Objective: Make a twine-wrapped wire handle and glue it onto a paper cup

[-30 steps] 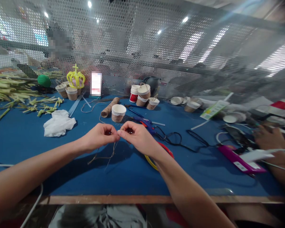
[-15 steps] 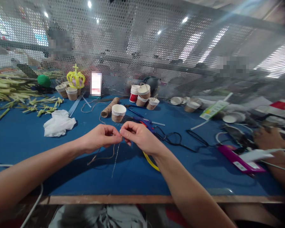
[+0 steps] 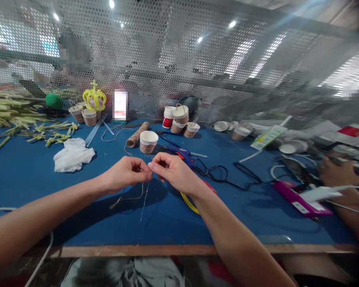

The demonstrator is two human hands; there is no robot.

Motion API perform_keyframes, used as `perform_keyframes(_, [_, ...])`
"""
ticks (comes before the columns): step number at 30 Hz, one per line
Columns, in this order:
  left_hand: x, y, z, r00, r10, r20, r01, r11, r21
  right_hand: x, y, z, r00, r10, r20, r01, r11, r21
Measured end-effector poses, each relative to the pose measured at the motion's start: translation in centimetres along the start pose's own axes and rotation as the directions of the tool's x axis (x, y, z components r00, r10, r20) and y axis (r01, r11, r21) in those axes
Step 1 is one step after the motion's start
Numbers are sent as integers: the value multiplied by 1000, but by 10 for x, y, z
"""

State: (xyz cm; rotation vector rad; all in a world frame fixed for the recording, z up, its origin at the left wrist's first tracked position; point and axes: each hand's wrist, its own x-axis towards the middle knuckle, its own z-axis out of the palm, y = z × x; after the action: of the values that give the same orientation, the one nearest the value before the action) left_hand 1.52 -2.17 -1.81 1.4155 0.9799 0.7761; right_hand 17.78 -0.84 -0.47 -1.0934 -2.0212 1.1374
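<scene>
Over the middle of the blue table, my left hand (image 3: 128, 170) and my right hand (image 3: 172, 169) meet at their fingertips. Both are closed in a pinch on thin twine (image 3: 143, 190), whose loose ends dangle below the fingers. Just beyond them stands a twine-wrapped white cup (image 3: 148, 142). A roll of brown twine (image 3: 137, 134) lies to its left, a strand trailing from it. The blue glue gun (image 3: 185, 156) rests behind my right hand, partly hidden by it. The exact spot where the fingers touch is too small to make out.
White tissue (image 3: 73, 154) and green stalks (image 3: 13, 111) lie at left. Wrapped cups (image 3: 181, 114) stand before the mesh screen. Under my right forearm is a yellow-handled tool (image 3: 189, 203). At right are a purple power strip (image 3: 299, 199) and another person's hand (image 3: 336, 171).
Both hands stay pinched together, with the fingertips shifted very slightly left. A red part beside the yellow handle now shows near my right wrist. The whole view has moved slightly.
</scene>
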Motion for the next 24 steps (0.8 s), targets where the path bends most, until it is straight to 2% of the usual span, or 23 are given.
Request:
perform_keyframes(3, [0, -1, 1, 1000, -9, -13, 9, 1000, -8, 0, -1, 1, 999, 0, -33, 0, 1000, -21])
perform_keyframes(6, [1, -1, 1, 1000, -24, 6, 24, 998, -66, 1, -1, 2, 999, 14, -33, -13, 1000, 29])
perform_keyframes(10, [2, -1, -1, 995, -72, 67, 85, 971, -223, 1, 1, 1, 997, 12, 72, -30, 968, 248])
perform_keyframes(13, [3, -1, -1, 988, -90, 125, 124, 946, -301, 2, 3, 0, 993, 11, 117, -49, 945, 322])
perform_keyframes(16, [2, -1, -1, 987, -89, 132, 121, 958, -262, 2, 4, 0, 993, 13, 120, -50, 949, 311])
perform_keyframes(20, [1, 0, -1, 996, -54, 71, 63, 989, -133, 2, 4, 0, 996, 11, 91, -34, 966, 255])
perform_keyframes(24, [1, 0, -1, 999, -31, 39, 34, 996, -86, 2, 5, 0, 997, -5, 72, -8, 985, 172])
